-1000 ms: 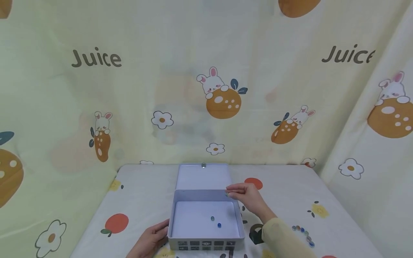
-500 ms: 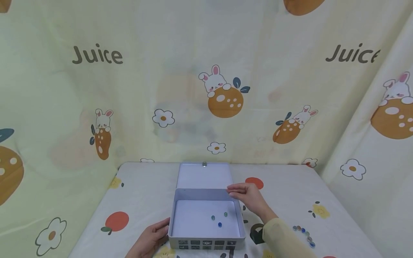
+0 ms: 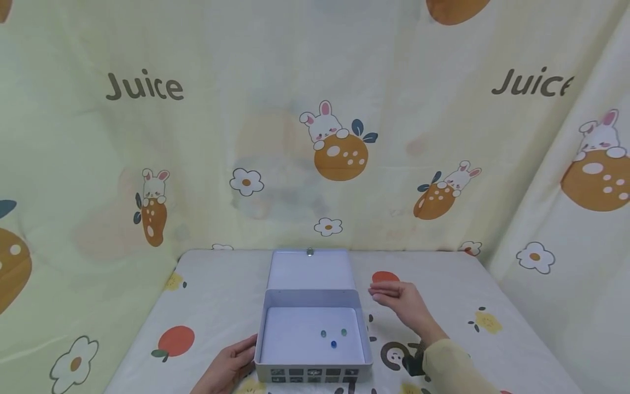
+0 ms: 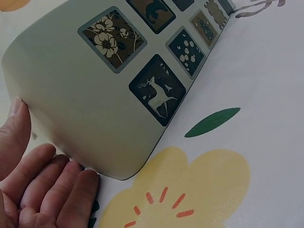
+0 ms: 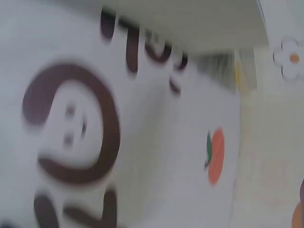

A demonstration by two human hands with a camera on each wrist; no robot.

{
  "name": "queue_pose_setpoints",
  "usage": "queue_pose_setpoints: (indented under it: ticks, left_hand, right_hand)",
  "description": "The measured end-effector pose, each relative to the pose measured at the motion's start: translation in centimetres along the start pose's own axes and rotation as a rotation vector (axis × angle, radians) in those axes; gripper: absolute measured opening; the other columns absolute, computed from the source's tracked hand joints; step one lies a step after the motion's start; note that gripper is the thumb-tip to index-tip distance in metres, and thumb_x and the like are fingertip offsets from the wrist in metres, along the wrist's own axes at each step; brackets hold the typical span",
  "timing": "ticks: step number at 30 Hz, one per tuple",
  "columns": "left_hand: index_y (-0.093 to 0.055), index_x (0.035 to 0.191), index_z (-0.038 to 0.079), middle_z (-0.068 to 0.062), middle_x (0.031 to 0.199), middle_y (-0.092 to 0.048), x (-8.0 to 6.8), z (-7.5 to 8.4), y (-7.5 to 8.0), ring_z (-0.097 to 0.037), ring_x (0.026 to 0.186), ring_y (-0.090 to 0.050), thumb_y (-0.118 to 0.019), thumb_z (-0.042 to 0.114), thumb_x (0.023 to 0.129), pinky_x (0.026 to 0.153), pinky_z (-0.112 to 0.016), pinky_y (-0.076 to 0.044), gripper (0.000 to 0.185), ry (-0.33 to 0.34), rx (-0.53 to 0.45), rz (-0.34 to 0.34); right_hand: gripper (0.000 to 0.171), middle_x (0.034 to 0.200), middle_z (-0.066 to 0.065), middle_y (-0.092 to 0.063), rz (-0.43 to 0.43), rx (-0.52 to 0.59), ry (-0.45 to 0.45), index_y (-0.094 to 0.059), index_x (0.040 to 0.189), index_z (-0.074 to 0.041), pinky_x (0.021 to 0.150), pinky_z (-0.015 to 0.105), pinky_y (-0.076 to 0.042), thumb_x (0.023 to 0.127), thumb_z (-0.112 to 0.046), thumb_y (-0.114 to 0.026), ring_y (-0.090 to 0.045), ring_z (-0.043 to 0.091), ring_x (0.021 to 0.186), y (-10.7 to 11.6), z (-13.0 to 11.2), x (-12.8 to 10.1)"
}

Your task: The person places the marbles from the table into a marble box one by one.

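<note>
Open tin box (image 3: pixel 312 334) sat on the printed tablecloth (image 3: pixel 221 306), lid (image 3: pixel 310 270) leaning back from the far wall of the box. Three marbles (image 3: pixel 333 336) lay inside on the box floor, toward its near right part: a teal one (image 3: pixel 323 333), a green one (image 3: pixel 343 332) just to its right, a blue one (image 3: pixel 333 344) a little nearer between them, all close together but not clearly touching. Left hand (image 3: pixel 227 368) rested against the near left corner of the box, fingers (image 4: pixel 57 185) straight and lying side by side at the rounded corner, thumb up along the box wall (image 4: pixel 104 95) with its picture panels; nothing pinched. Right hand (image 3: pixel 401 302) hovered off the right side of the box, level with its far wall, apart from it, fingers pointing toward the box and loosely drawn together; could not tell whether anything sat between the fingertips. Right wrist view too blurred for detail, only the tablecloth print showing. Beyond the box on the right, an orange fruit print (image 3: pixel 384 277) partly behind the right hand.
</note>
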State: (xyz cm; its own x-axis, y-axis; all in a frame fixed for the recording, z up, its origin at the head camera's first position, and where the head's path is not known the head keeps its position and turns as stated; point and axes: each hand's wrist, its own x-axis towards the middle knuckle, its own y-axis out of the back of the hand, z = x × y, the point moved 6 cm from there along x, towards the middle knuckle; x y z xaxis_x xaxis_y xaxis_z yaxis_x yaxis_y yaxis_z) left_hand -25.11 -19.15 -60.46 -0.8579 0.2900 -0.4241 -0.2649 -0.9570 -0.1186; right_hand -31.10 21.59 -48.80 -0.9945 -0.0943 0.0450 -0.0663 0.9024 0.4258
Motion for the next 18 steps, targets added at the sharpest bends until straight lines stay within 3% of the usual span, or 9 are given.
queue_pose_setpoints:
  ticks: [10,18]
  left_hand:
    - [-0.027,0.158,-0.006,-0.028,0.164,-0.027,-0.4,0.4,-0.2,-0.045,0.150,-0.034,-0.065,0.030,0.101,0.118,-0.054,-0.046,0.078,-0.016,0.020,-0.002]
    - [-0.026,0.158,-0.006,-0.028,0.165,-0.025,-0.4,0.2,-0.3,-0.046,0.151,-0.030,-0.064,0.034,0.101,0.120,-0.053,-0.045,0.079,-0.013,0.048,-0.016]
  right_hand:
    - [0.048,0.123,0.013,-0.075,0.088,-0.037,-0.113,-0.064,0.134,0.004,0.088,0.022,-0.065,0.096,-0.023,-0.074,-0.071,-0.006,0.098,8.7,5.2,-3.3]
    - [0.054,0.119,0.007,-0.077,0.133,-0.113,-0.166,-0.060,0.136,0.008,0.082,0.018,-0.065,0.097,-0.027,-0.073,-0.069,-0.011,0.093,14.2,7.4,-6.5]
